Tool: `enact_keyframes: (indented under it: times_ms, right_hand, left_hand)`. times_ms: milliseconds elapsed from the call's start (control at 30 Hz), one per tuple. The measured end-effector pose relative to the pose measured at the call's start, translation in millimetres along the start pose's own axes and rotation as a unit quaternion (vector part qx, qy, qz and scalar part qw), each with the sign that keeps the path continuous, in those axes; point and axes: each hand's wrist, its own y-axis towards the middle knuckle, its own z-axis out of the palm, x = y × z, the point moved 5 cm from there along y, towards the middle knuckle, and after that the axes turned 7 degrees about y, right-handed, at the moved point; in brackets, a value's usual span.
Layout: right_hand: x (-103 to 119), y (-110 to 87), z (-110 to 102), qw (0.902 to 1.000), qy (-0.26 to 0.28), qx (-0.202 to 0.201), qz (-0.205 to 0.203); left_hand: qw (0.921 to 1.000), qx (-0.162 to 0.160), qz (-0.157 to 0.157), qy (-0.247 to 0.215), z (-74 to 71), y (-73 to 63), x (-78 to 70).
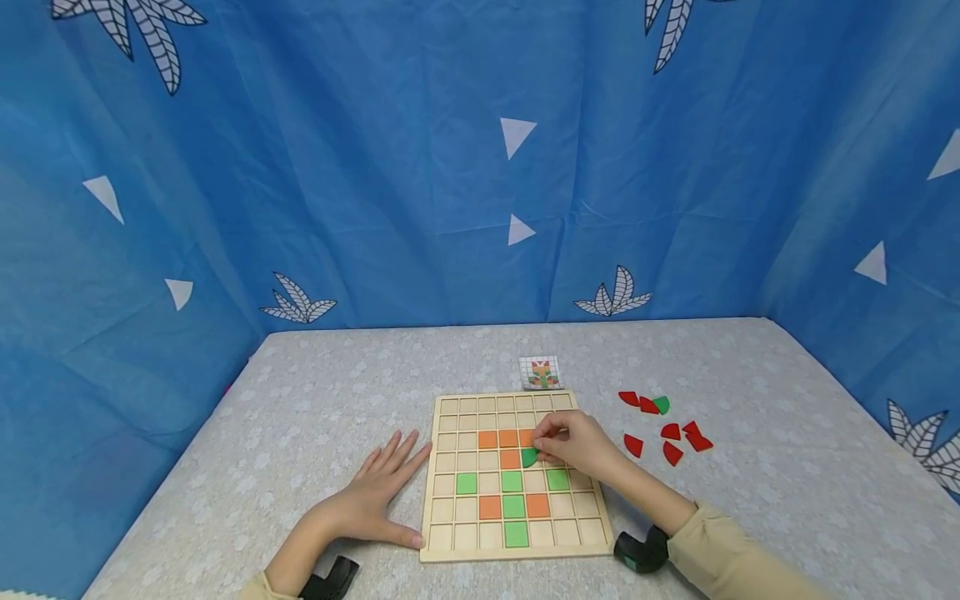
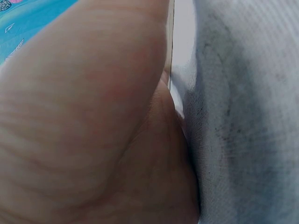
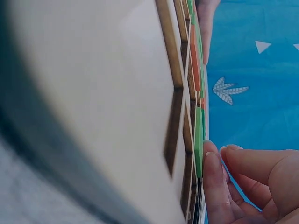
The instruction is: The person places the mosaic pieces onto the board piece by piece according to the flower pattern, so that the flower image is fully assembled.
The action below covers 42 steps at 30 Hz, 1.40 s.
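Green leaf piece [image 1: 529,457] pinched at right hand [image 1: 579,446] fingertips, over wooden board [image 1: 450,533].

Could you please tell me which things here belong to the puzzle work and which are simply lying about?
In use:
- wooden grid board
- green leaf piece, pinched by the right hand
- left hand, flat beside the board, thumb against its edge
- pattern card

Lying about:
- loose red and green pieces on the table
- blue backdrop

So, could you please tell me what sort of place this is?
Probably a makeshift recording booth, not a lived-in room: a blue printed cloth backdrop wraps round a table with a pale patterned cover, which bears only a wooden puzzle board and loose pieces.
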Motion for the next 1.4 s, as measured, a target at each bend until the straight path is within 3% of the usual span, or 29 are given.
enact_keyframes:
  times_ms: [300,500,667,767,900,1033,1167,1400]
  right_hand:
    - [-0.9,-0.1,-1.7,1.0,-0.001,0.005,0.002]
    - [0.4,-3.5,-22.0,0.9993,-0.015,-0.03,0.02]
    - [-0.3,-12.5,-63.9,0.9969,-0.006,-0.072,0.031]
    - [-5.4,-18.0,-98.1,0.9924,-0.029,-0.11,0.048]
    - [-18.6,-25.3,-141.3,0.9845,-0.054,-0.145,0.083]
    - [-33.7,-32.6,-170.3,0.9784,-0.063,-0.164,0.109]
    - [-43.7,-37.2,-181.6,0.9771,-0.097,-0.156,0.107]
    - [-53.7,-36.2,-179.5,0.9817,-0.145,-0.08,0.095]
  left_hand:
    - [1.0,0.002,-0.003,0.002,-0.1,0.4,-0.3]
    - [1.0,0.002,0.001,0.003,-0.3,0.7,-1.7]
    - [1.0,0.003,0.0,0.003,-0.4,1.1,-1.3]
    - [1.0,0.004,-0.002,0.003,-0.5,0.8,-1.2]
    - [1.0,0.006,-0.007,0.001,-0.9,-0.2,-0.8]
    - [1.0,0.004,-0.007,0.002,-0.4,-0.7,-0.1]
    - [1.0,0.001,-0.003,0.005,0.6,-0.5,0.5]
    - [1.0,0.002,-0.003,0.007,0.7,0.0,0.2]
